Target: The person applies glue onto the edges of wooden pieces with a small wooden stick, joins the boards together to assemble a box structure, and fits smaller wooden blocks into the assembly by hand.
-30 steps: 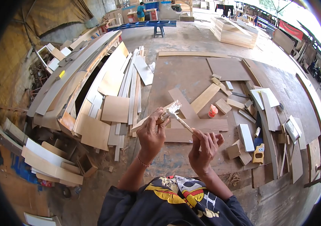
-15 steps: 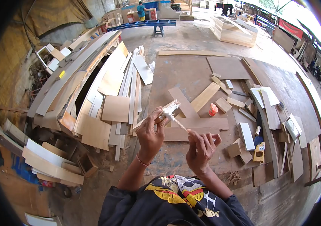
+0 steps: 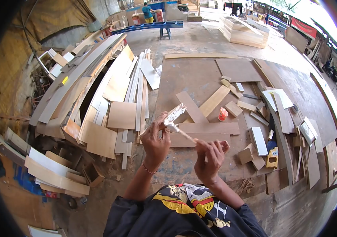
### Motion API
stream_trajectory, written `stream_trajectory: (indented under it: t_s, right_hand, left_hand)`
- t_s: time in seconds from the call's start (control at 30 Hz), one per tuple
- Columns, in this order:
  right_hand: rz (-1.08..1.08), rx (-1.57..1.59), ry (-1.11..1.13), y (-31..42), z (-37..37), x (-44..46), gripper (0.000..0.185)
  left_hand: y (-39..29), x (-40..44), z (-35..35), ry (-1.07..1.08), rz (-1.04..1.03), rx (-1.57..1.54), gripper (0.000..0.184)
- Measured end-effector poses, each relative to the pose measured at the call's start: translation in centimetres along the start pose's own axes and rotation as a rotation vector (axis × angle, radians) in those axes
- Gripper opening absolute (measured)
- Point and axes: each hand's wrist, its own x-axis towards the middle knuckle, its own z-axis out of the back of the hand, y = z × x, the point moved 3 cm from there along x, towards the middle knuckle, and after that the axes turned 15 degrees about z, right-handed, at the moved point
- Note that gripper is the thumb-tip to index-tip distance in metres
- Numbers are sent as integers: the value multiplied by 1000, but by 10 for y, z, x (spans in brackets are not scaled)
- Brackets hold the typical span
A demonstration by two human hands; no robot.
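From my end I see the left hand (image 3: pixel 155 138) closed around a wooden strip (image 3: pixel 176 112), which tilts up and away from the chest above a large brown sheet (image 3: pixel 188 73), its upper face smeared with white paste (image 3: pixel 171 125). My right hand (image 3: pixel 208 156) grips a thin stick (image 3: pixel 185 134) in bent fingers, and the stick's coated far end meets the paste close to the left fingertips. Beyond them on the sheet I have crossed flat boards (image 3: pixel 210 128), a red-orange container (image 3: pixel 223 115) just beside a wood block (image 3: pixel 234 109), and, farther right, a yellow-handled saw (image 3: pixel 272 158).
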Motion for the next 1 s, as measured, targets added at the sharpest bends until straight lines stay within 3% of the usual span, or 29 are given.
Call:
stream_trajectory:
  t_s: [0.33,1.0]
  right_hand:
    - [-22,-244,-67,-30,1,1,28]
    - [-38,-110,-43,-15,1,0,25]
  left_hand:
    - [-11,0,2,4,-69,49,24]
    - [-14,-2,4,0,-67,55,22]
